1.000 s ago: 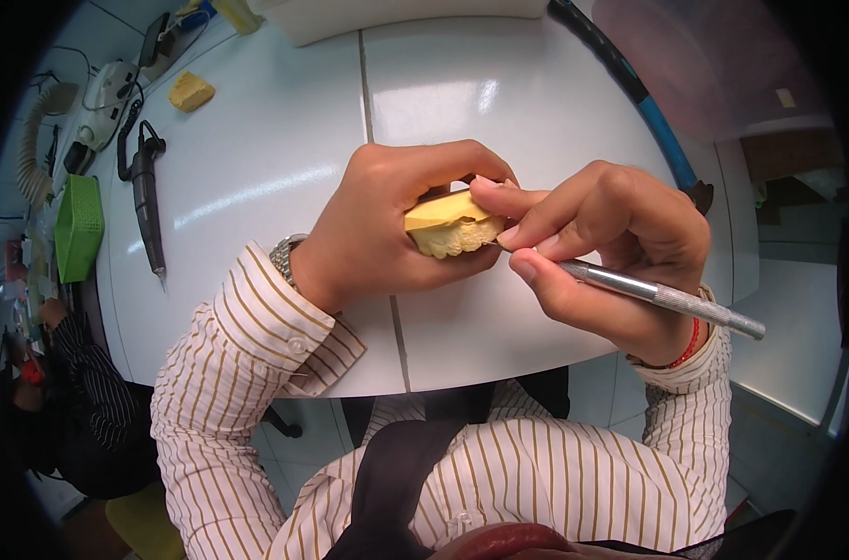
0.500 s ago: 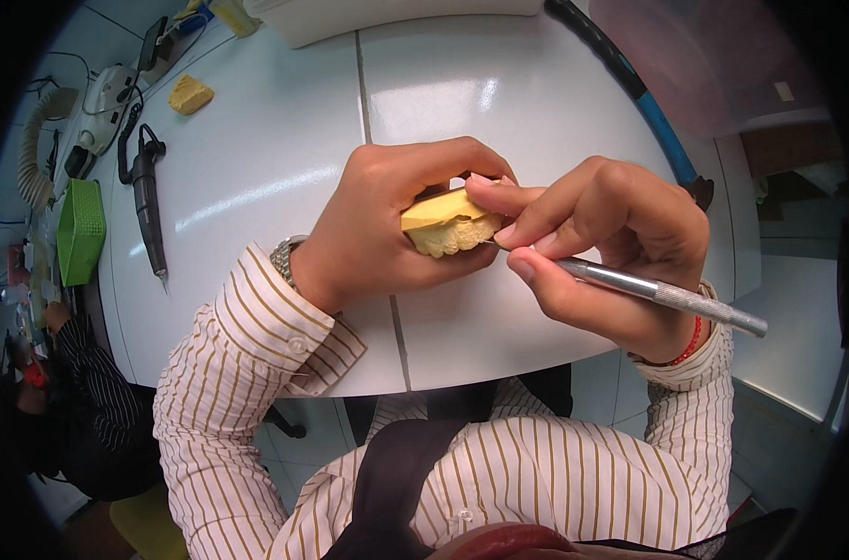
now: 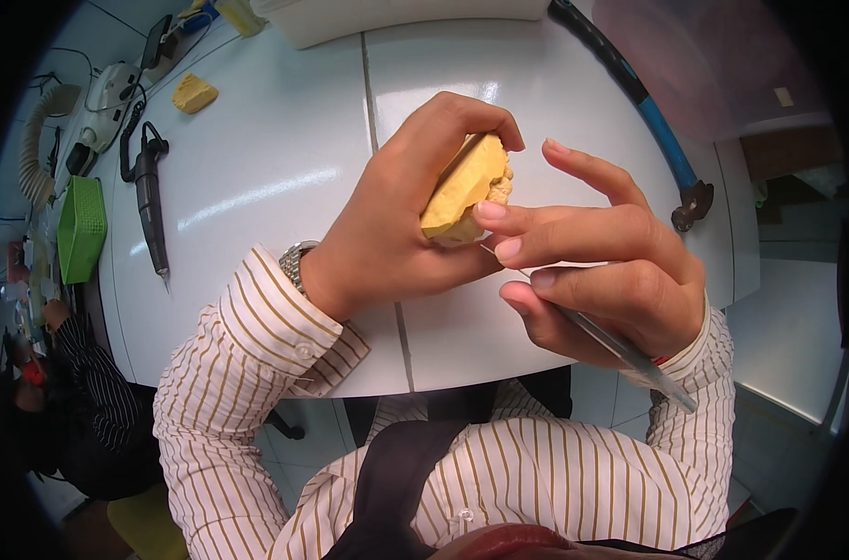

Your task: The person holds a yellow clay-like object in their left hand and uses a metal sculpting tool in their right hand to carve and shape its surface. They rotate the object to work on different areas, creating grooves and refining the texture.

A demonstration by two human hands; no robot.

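My left hand [image 3: 378, 215] is closed around a yellow dental cast [image 3: 457, 191], tilted so its flat yellow face points up, with the lumpy tooth side toward the right. My right hand [image 3: 611, 261] holds a slim metal-handled carving tool [image 3: 634, 355] between thumb and fingers, its handle slanting down to the right and its thin tip near the cast's lower edge. One fingertip of that hand reaches the cast, while another finger is lifted beside it.
On the white table [image 3: 266, 140] lie a rotary handpiece [image 3: 149, 196], a small yellow block [image 3: 194, 93] and a blue-and-black hammer [image 3: 662, 126]. A green basket [image 3: 81, 229] sits left; a white container [image 3: 396, 14] stands behind. Another person [image 3: 98, 392] is at far left.
My left hand has turned the cast upward into a steeper slant. My right fingers have spread, one rising, and the tool's handle has swung downward, pointing more steeply toward the lower right.
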